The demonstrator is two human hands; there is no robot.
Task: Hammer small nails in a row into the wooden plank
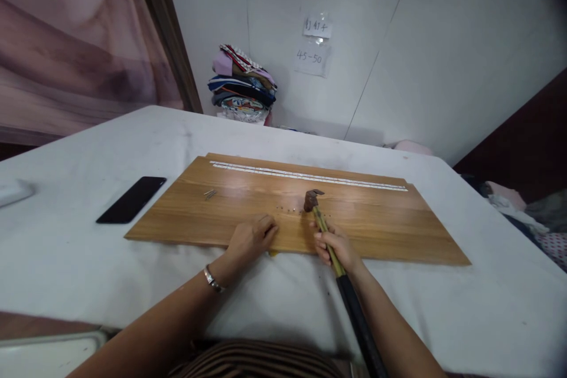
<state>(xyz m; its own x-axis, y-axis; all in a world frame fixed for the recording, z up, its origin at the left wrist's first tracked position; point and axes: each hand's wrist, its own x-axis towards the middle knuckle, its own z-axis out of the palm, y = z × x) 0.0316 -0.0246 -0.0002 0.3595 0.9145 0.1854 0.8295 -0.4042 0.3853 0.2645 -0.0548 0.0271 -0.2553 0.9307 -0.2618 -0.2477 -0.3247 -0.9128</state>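
Note:
A claw hammer (330,239) with a rusty head, a yellowish shaft and a long black grip is held in my right hand (335,246), whose fingers wrap the shaft a short way below the head. The hammer's head is over a wooden board (376,218), beside a row of small nail heads (294,210) in its surface. Curled up, my left hand (254,233) rests at the board's near edge, left of the hammer; nothing shows in its fingers. Several loose nails (209,194) lie together on the board's left part.
Two white measuring strips (305,176) run along the board's far side. A black phone (132,201) lies left of the board on the white-covered table (88,266). Folded clothes (243,85) are stacked against the wall, near paper notes (313,59).

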